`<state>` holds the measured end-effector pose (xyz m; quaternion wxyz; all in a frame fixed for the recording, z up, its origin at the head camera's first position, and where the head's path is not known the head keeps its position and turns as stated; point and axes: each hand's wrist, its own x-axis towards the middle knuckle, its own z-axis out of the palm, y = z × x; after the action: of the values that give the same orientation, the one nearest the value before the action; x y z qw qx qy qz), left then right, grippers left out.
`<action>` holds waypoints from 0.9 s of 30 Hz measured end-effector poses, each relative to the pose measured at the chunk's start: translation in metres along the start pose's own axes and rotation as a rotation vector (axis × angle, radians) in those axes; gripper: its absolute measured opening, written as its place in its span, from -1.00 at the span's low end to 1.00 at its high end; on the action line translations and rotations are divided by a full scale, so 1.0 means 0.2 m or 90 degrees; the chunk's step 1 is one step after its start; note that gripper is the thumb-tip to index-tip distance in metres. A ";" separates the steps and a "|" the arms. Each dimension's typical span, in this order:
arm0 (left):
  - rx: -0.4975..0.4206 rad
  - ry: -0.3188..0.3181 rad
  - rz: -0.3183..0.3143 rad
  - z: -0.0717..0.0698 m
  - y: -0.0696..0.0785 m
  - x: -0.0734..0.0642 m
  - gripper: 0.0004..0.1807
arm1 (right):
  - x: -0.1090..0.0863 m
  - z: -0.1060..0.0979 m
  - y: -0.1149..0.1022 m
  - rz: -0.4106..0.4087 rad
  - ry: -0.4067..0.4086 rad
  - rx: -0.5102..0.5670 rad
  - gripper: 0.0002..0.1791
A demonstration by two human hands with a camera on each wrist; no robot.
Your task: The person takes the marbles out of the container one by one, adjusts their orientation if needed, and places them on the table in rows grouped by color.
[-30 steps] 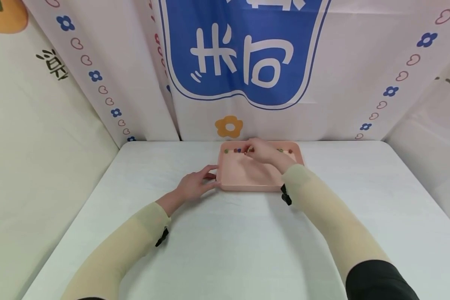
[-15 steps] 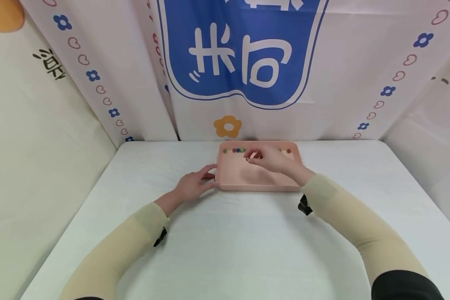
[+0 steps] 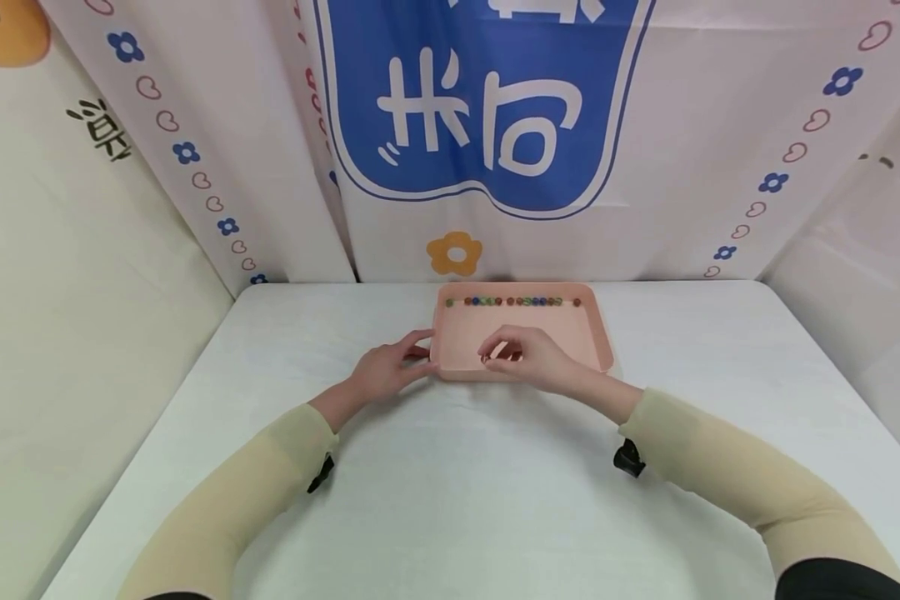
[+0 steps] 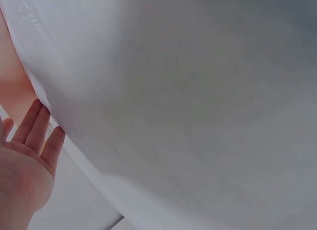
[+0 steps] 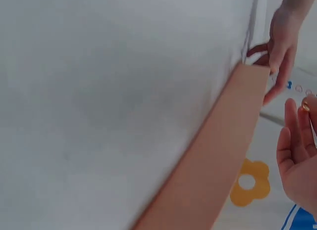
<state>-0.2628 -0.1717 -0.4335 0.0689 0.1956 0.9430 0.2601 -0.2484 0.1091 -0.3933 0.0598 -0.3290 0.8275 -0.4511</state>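
A pink tray (image 3: 472, 333) lies at the back of the table, with a row of small coloured marbles (image 3: 542, 302) along its far side. My right hand (image 3: 536, 360) is over the tray's front part, thumb and forefinger pinching a small shiny marble (image 5: 305, 106) that looks amber in the right wrist view. Straight fingers of my left hand (image 3: 385, 371) touch the tray's left side near the front corner. In the left wrist view, the left hand (image 4: 29, 161) has its fingers extended and its palm showing.
White cloth covers the table (image 3: 450, 483). Right behind the tray hangs a cloth backdrop (image 3: 390, 242) with a blue badge and an orange flower. Pale side walls (image 3: 82, 275) stand left and right.
My right hand has drawn back from the marble row toward the tray's front, uncovering the row's middle. A marble is in its fingertips. The left hand stays at the tray's side.
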 end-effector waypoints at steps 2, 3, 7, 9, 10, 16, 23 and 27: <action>0.004 -0.003 -0.004 0.00 0.00 0.00 -0.25 | -0.02 0.03 0.00 0.011 0.010 0.029 -0.80; 0.005 -0.006 -0.006 0.00 0.00 0.00 -0.25 | -0.03 0.04 -0.01 0.018 0.016 0.044 -0.80; 0.006 -0.012 -0.013 0.00 0.00 0.00 -0.24 | -0.05 0.10 -0.01 0.043 0.026 0.095 -0.78; 0.004 -0.013 -0.012 0.00 0.00 0.00 -0.24 | -0.06 0.13 -0.02 0.056 0.024 0.115 -0.77; 0.003 -0.012 -0.011 0.00 0.00 0.00 -0.24 | -0.07 0.14 -0.02 0.060 0.021 0.123 -0.76; 0.004 -0.013 -0.005 0.00 0.00 0.01 -0.25 | -0.08 0.18 -0.01 0.085 -0.016 0.130 -0.77; 0.007 -0.018 -0.005 -0.01 0.01 0.00 -0.25 | -0.07 0.25 0.04 0.077 -0.054 0.076 -0.80; 0.010 -0.016 -0.001 -0.01 0.01 0.00 -0.27 | -0.07 0.28 0.05 0.064 -0.065 0.034 -0.83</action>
<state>-0.2633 -0.1708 -0.4304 0.0797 0.1988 0.9443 0.2500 -0.2205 0.0809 -0.4370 0.1334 -0.3078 0.8264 -0.4523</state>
